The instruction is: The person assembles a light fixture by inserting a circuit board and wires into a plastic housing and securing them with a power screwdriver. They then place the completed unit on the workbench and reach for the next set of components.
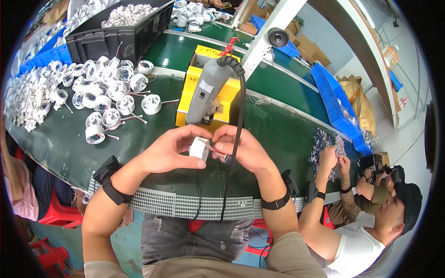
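Between the thumb and fingers of my left hand (167,150) is a small white plastic housing (198,147), held just above the green work surface. Thin red and dark wires (214,150) run from it to my right hand (245,150), whose fingers are closed on them. A small dark part (227,158) hangs below those fingers, too small to name. Just beyond both hands, a grey handheld tool (207,90) with a black cable (240,106) leans in a yellow stand (187,95). The cable passes in front of my right hand.
White round housings with wires (111,95) lie heaped at the left, beside many small white pieces (30,92). Behind stands a black bin (116,39). A blue tray (336,102) and wire bundles (320,148) are at the right, where a co-worker (366,231) sits close by.
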